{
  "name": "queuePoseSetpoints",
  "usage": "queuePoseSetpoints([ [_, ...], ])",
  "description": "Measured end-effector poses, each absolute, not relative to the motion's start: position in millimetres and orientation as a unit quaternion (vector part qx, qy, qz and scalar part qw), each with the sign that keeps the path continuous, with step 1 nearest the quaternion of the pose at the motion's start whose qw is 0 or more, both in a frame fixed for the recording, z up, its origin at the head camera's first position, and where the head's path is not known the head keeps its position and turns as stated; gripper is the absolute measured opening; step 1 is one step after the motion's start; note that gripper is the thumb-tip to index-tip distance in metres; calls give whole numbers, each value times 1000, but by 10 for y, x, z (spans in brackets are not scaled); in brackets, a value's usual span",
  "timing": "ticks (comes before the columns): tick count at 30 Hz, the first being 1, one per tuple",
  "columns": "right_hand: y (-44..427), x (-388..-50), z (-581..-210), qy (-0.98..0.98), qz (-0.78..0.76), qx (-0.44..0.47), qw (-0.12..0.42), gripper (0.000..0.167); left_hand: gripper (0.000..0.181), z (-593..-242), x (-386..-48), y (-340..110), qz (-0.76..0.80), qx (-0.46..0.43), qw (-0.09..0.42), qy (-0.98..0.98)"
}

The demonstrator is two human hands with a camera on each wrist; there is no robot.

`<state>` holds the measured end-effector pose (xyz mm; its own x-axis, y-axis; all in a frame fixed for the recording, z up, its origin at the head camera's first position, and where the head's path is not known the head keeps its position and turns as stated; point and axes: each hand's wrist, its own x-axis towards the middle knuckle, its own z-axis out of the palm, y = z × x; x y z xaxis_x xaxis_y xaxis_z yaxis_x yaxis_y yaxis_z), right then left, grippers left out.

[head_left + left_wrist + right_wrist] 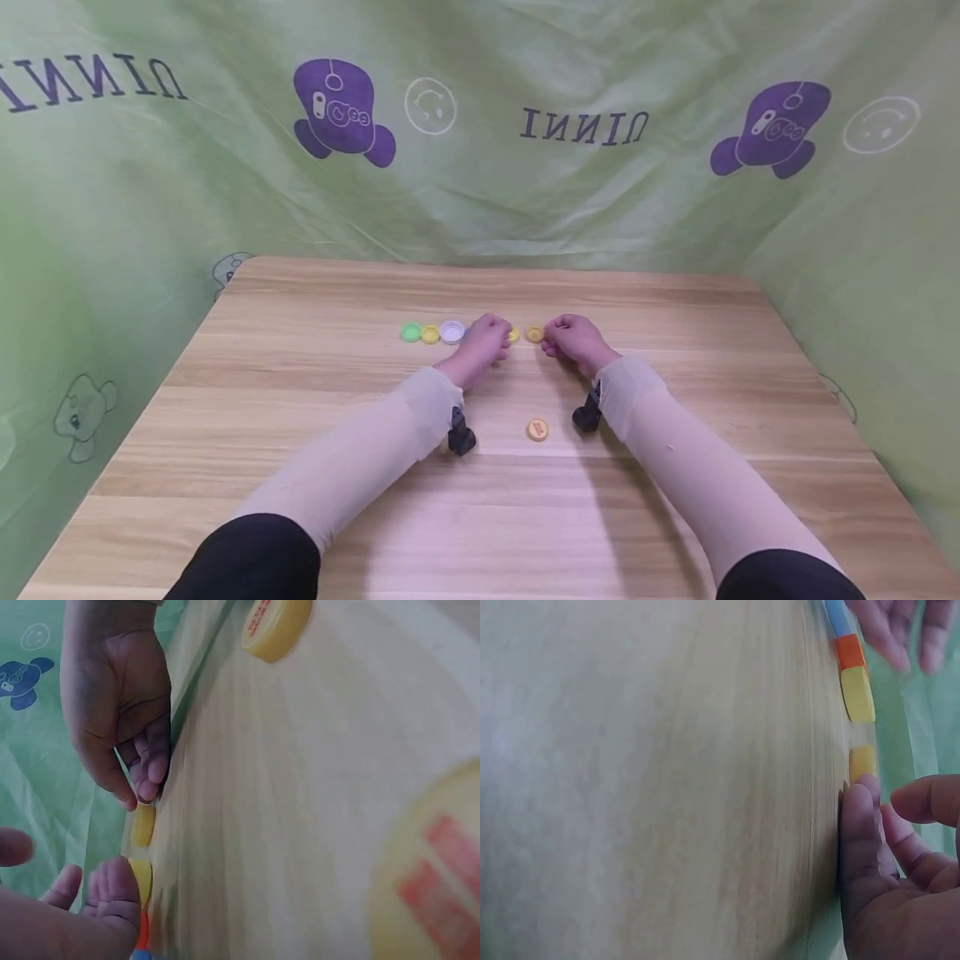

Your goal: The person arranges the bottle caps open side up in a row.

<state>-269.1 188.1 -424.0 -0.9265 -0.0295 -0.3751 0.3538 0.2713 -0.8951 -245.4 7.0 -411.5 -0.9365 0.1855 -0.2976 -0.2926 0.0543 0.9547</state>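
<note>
A row of round plastic bottle caps lies on the table: green [411, 332], yellow [430, 334], white [452, 332], blue [838, 618], orange-red [850, 652] and another yellow cap [858, 695]. My left hand [485, 340] is over the row's right part, hiding the orange-red cap in the head view, its fingers by that second yellow cap and thumb apart. At the right end, across a small gap, sits a darker yellow cap [535, 334]. My right hand [579, 342] touches its right edge with the fingertips; the thumb stands clear of it.
Nearer me on the wooden table [300, 350] lies a yellow cap with red print [537, 429]. A similar printed cap [439, 877] shows large in the left wrist view, mostly hidden behind the left wrist camera in the head view. Green cloth [465, 200] hangs behind the table.
</note>
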Motion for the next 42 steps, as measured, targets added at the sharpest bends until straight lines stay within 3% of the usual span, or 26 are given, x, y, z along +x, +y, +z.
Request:
queuePoseSetpoints([
  [5, 1877, -2702, -4220, 806, -563, 87, 162, 27, 25, -4134, -2405, -33, 646, -36, 197, 737],
  [16, 1809, -2697, -4237, 798, -570, 99, 172, 29, 24, -4173, -2426, -61, 639, -24, 216, 738],
  [26, 1816, -2715, -4232, 786, -587, 103, 163, 32, 35, -3986, -2704, -376, 517, 53, 83, 851],
  [30, 1815, -2717, -4212, 824, -537, 86, 158, 32, 37, -3965, -2769, -353, 515, 52, 116, 848],
  [36, 1747, -2788, -4192, 938, -325, -66, 101, 37, 38, -3982, -2784, -259, 525, 39, 193, 828],
  [42, 1633, -2839, -4203, 955, -240, -144, 96, 42, 37, -4020, -2765, -197, 550, 42, 214, 806],
])
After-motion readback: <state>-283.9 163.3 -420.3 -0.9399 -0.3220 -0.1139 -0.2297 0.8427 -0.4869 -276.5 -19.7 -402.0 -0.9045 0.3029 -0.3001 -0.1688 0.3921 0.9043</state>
